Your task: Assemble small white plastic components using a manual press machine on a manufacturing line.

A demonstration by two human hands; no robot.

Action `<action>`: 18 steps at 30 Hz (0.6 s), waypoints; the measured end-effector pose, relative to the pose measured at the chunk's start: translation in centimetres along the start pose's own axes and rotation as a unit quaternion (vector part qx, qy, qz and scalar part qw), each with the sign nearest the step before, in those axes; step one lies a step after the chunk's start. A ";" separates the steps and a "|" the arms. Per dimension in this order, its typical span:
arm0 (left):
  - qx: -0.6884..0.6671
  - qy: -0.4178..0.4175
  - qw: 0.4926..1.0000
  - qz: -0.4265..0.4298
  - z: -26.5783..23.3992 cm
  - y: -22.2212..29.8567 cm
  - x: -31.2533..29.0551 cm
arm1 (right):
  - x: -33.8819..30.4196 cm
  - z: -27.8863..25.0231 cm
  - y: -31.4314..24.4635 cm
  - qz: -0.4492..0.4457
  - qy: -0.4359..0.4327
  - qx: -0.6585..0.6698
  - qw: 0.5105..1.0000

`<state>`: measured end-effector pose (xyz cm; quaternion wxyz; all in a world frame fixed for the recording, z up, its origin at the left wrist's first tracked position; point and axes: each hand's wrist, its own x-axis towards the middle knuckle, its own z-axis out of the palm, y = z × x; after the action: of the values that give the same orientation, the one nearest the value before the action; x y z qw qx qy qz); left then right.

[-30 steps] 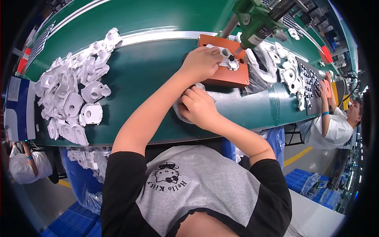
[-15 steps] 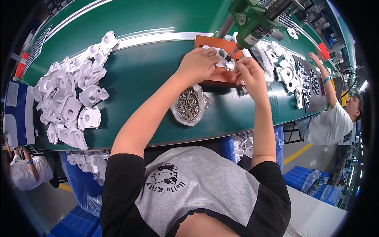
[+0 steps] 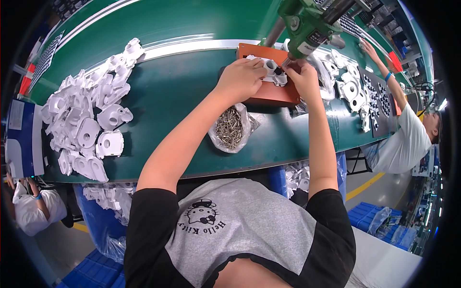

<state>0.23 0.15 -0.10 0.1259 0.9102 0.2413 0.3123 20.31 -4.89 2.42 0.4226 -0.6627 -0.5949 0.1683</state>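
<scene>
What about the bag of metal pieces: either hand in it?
No, the left hand is on the white part and the right hand at its right end, both off the bag.

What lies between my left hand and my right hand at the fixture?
In the head view, a white molded plastic part on the orange fixture block lies between left hand and right hand.

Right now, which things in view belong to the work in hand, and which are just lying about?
Seemingly in use:
left hand on the white part
right hand at its right end
orange block
green machine head
bag of metal pieces

Seemingly just lying about:
blue floor crates
clear plastic on them
</scene>
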 end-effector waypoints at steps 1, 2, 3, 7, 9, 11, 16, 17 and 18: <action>-0.004 -0.004 1.000 -0.004 -0.1 0.1 0.0 | -0.1 0.0 0.1 0.001 0.000 0.000 1.000; -0.004 -0.005 1.000 -0.005 0.0 0.0 0.0 | -0.1 0.0 0.1 -0.012 -0.004 -0.014 1.000; 0.000 0.001 1.000 0.001 0.1 -0.1 0.0 | -0.2 0.1 0.2 -0.024 -0.009 -0.027 0.999; 0.006 0.008 1.000 0.008 0.1 -0.2 0.0 | -0.5 0.8 0.2 -0.027 0.019 -0.029 0.999; 0.004 0.011 1.000 0.010 0.3 -0.2 0.0 | -0.4 1.0 0.4 -0.014 0.039 0.011 0.999; 0.001 0.013 1.000 0.012 0.4 -0.3 0.0 | -0.4 1.2 0.7 -0.014 0.041 0.014 0.999; -0.004 0.020 1.000 0.007 0.3 -0.2 -0.1 | -0.5 1.4 0.6 0.003 0.038 0.016 0.999; -0.004 0.020 1.000 0.007 0.3 -0.2 -0.1 | -0.4 1.5 0.8 -0.011 0.044 0.031 0.998; -0.006 0.020 1.000 0.009 0.3 -0.2 -0.1 | -0.4 1.5 1.0 -0.024 0.050 0.047 0.997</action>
<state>0.32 0.25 -0.42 0.1241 0.9049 0.2338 0.3334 19.72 -4.69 0.66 0.4864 -0.6350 -0.5805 0.1525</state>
